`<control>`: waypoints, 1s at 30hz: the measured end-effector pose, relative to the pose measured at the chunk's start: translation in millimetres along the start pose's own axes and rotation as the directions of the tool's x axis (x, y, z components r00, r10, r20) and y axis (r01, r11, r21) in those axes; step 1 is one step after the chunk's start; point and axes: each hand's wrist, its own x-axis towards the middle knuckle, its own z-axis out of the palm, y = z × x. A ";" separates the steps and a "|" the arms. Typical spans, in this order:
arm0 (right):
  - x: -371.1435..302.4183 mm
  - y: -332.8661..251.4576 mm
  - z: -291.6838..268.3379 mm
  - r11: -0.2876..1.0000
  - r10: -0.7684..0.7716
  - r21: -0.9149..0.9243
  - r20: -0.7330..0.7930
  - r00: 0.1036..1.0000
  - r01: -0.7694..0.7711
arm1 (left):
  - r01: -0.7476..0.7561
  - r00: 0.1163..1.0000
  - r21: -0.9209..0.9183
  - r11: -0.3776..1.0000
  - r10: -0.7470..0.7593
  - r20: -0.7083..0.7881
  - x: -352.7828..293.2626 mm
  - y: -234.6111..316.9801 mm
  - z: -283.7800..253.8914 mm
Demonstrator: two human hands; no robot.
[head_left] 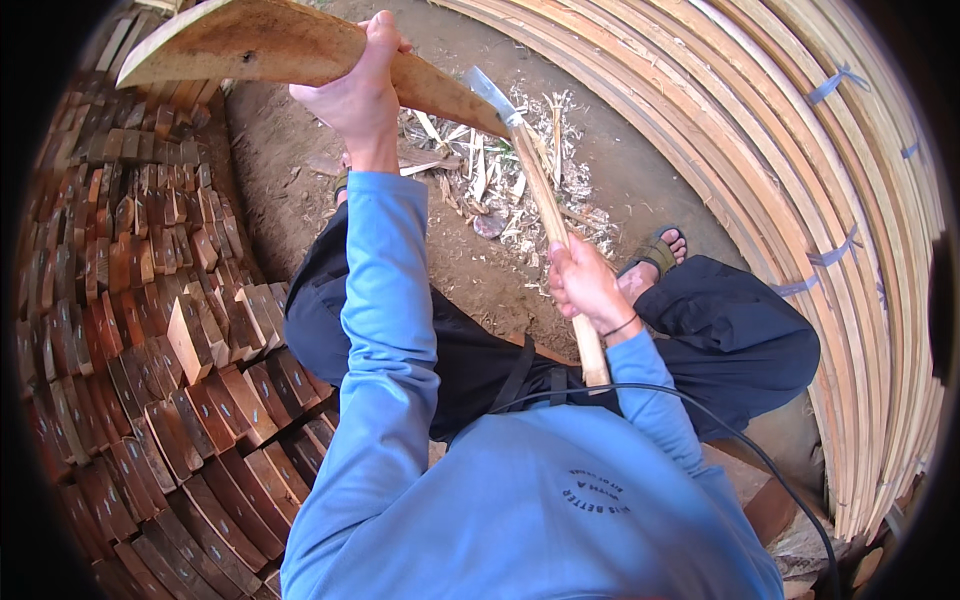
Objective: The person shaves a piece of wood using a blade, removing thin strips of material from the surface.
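Head view shows the person seated low on the dirt floor [290,150], looking down over a blue long-sleeved top and dark trousers. The left hand [362,85] is raised ahead and wrapped shut around a curved wooden slab [250,42], fingers folded over its upper edge and thumb beneath. The slab's long axis runs crosswise, from the upper left of the picture down toward the right, where it tapers to a thin end. The right hand [583,280] sits nearer the body, closed in a fist around the wooden handle of a hatchet [545,200]. That handle's long axis runs almost straight away from the person, tilting slightly left, so that the metal blade [490,95] at its far end rests against the slab's lower right edge, just beside the left hand. Blade and slab therefore meet at a steep angle, the handle crossing well below the slab, and the left hand is the nearer of the two to the point of contact.

Pale wood chips [500,170] lie scattered on the floor beneath the blade. To the left stand rows of stacked reddish wood blocks [160,350]; to the right a great bundle of bent pale strips [800,180] curves round, tied with thin bands. A sandalled foot [660,248] shows beyond the right knee.
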 end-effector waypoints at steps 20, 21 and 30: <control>-11.1 4.5 5.3 0.999 0.009 0.045 0.020 1.000 -0.010 | -0.011 0.977 0.178 0.984 0.049 -0.208 23.2 -28.9 5.8; -6.6 -5.4 1.8 0.998 0.010 0.066 0.003 1.000 -0.010 | -0.012 0.977 0.143 0.990 0.042 -0.210 18.4 -28.2 10.5; -3.9 -12.8 8.0 0.999 -0.030 0.009 -0.030 0.999 0.030 | 0.025 0.984 0.153 0.988 0.002 -0.178 22.0 -21.1 40.2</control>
